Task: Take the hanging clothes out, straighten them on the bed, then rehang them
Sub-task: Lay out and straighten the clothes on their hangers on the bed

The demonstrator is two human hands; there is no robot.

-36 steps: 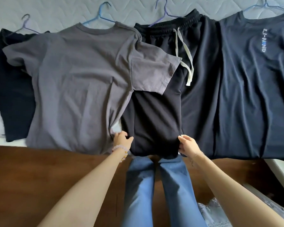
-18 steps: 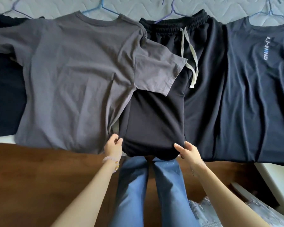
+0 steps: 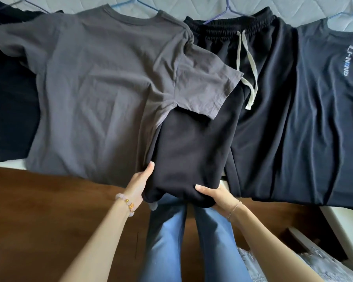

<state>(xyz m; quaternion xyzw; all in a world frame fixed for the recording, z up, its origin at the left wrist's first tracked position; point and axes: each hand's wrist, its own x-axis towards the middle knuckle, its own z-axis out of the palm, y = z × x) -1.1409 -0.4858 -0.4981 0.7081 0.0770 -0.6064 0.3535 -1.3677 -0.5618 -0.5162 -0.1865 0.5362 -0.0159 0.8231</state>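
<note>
Black drawstring pants (image 3: 192,151) lie on the bed (image 3: 192,5), waistband at the far side on a purple hanger (image 3: 226,11). My left hand (image 3: 140,180) holds the left edge of the near pant leg, thumb lying along the fabric and fingers hidden beneath. My right hand (image 3: 218,195) grips the hem at the right, thumb on top. The hem hangs over the bed's edge. A grey T-shirt (image 3: 102,88) on a blue hanger (image 3: 143,5) lies to the left, one sleeve overlapping the pants. A navy T-shirt (image 3: 324,119) lies on the right.
Another black garment (image 3: 10,110) lies at the far left of the bed. Brown wooden floor (image 3: 49,210) runs along the near side. My legs in blue jeans (image 3: 165,241) stand against the bed. A crinkled plastic bag (image 3: 293,265) sits at the bottom right.
Both hands have shifted along the pant leg's lower edge: the right hand slid under the hem and the left thumb now lies along the side. The hem has bunched slightly.
</note>
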